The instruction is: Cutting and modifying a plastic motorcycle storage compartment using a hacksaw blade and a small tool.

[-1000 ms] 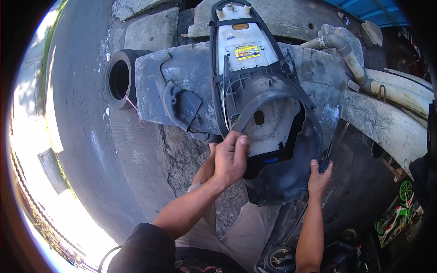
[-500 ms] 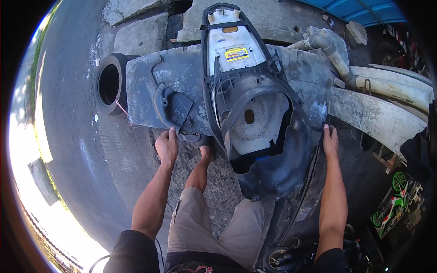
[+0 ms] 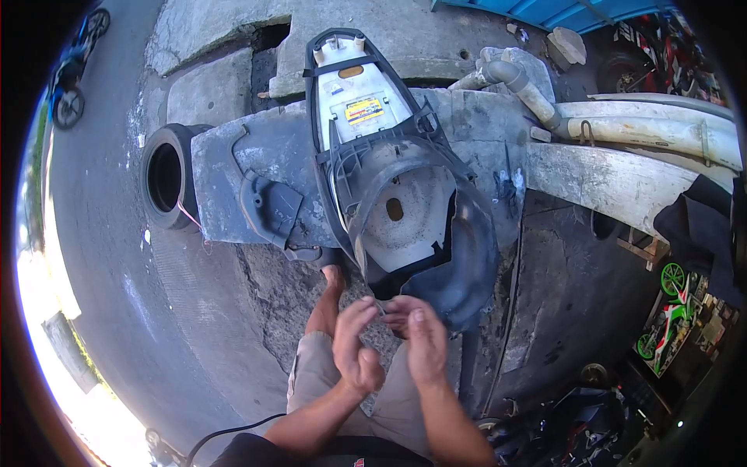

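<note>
An upturned motorcycle seat (image 3: pixel 416 214) lies in front of me, its pale underside crossed by a black strap and bearing a yellow label (image 3: pixel 363 110). At its near end, a dark cover has a jagged opening. My left hand (image 3: pixel 358 350) is raised before that end, fingers curved and thumb apart. Close beside it is my right hand (image 3: pixel 420 335), fingers pointing toward the left ones and thumb up. The fingertips nearly meet; I see nothing held in either hand. Left of the seat, a black curved plastic piece (image 3: pixel 268 204) rests on the concrete slab (image 3: pixel 214 163).
A tyre (image 3: pixel 167 177) leans at the slab's left end. Grey and white pipes (image 3: pixel 622 131) and a pale board (image 3: pixel 599 173) extend to the right. Lower right are a green-wheeled model motorcycle (image 3: pixel 668 319) and a dark motorcycle (image 3: pixel 560 420). A blue motorcycle (image 3: pixel 71 74) is on the road.
Both hands have left the slab's near edge and come together in front of the seat. The view has shifted, and a blue motorcycle has appeared on the road.
</note>
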The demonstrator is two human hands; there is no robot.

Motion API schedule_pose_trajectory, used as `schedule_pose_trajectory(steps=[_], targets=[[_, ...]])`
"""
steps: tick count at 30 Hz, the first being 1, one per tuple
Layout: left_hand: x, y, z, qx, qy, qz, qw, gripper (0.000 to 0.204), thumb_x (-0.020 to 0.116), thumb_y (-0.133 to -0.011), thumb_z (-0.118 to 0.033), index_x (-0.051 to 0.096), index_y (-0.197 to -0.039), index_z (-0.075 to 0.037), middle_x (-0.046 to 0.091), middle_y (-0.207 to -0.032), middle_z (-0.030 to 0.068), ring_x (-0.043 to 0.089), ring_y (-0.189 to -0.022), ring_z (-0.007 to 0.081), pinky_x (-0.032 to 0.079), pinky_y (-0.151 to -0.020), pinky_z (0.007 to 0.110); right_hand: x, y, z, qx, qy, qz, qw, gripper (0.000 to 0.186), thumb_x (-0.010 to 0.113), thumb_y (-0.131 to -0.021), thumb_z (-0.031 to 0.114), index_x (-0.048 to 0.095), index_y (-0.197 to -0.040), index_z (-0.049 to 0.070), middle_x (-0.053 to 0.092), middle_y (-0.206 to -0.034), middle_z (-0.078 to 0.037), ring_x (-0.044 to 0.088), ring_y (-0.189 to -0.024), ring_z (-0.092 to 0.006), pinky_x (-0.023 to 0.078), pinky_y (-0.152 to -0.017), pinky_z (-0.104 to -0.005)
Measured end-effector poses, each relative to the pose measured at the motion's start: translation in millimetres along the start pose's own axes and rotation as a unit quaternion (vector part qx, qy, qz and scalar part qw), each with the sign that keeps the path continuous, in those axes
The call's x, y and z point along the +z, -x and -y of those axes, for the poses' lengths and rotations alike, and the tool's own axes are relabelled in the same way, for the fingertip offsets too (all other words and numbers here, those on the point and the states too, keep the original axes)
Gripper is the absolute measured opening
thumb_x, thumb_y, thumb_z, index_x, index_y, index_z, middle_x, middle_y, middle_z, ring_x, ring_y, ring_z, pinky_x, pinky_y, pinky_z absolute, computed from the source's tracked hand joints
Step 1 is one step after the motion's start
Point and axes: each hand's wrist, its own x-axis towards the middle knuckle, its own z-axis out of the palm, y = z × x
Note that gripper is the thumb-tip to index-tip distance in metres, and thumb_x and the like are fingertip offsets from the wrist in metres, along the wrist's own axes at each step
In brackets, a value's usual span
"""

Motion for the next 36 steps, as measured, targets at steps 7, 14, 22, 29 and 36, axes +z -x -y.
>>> schedule_pose_trajectory(steps=[7,14,22,29,36], targets=[[-43,-122,120,-0.065,-0.313,0.034,0.947,0.063,0.052,-0.102,-0.042,0.048,-0.148,0.001,0.041,-0.156,0.0283,0.035,-0.147,0.0470,0.022,-0.123,0.056,38,-49,27,0.108,-0.115,0.175,0.972,0.066,0.050,-0.108,0.042,0.039,-0.152,-0.007,0.057,-0.143,-0.017,0.055,-0.131,-0.0246,0.040,-0.114,-0.0377],[-102,-300,275,-0.223,-0.262,-0.055,0.937,0.067,0.060,-0.100,-0.048,0.060,-0.136,0.008,0.070,-0.123,0.0233,0.066,-0.116,0.0338,0.049,-0.101,0.041,58,-156,14,0.009,0.216,-0.065,0.974,0.060,0.070,-0.097,0.044,0.065,-0.120,-0.011,0.072,-0.113,-0.024,0.070,-0.107,-0.0316,0.053,-0.095,-0.0393],[-15,-325,318,-0.448,0.112,0.073,0.884,0.063,0.060,-0.102,-0.050,0.064,-0.122,0.010,0.074,-0.107,0.0153,0.072,-0.093,0.0248,0.057,-0.084,0.042,68,-215,12,-0.039,0.446,-0.138,0.884,0.049,0.073,-0.090,0.041,0.071,-0.092,-0.008,0.071,-0.093,-0.031,0.068,-0.093,-0.0489,0.051,-0.087,-0.0526],[-13,-287,256,-0.294,-0.011,-0.051,0.955,0.049,0.067,-0.092,-0.029,0.066,-0.109,0.017,0.071,-0.095,0.0167,0.066,-0.085,0.0209,0.052,-0.078,0.034,-42,-90,82,-0.071,0.096,-0.160,0.980,0.030,0.067,-0.092,0.010,0.067,-0.117,-0.006,0.070,-0.115,-0.008,0.065,-0.104,-0.0183,0.049,-0.098,-0.0366],[-89,-255,31,-0.098,0.139,-0.212,0.962,0.016,0.063,-0.095,-0.012,0.060,-0.084,-0.001,0.057,-0.075,0.0017,0.058,-0.067,0.0126,0.049,-0.061,0.028,-317,61,63,-0.121,-0.321,0.075,0.936,0.052,0.050,-0.100,0.044,0.062,-0.129,0.002,0.070,-0.122,-0.014,0.063,-0.117,-0.0341,0.049,-0.103,-0.0490]])
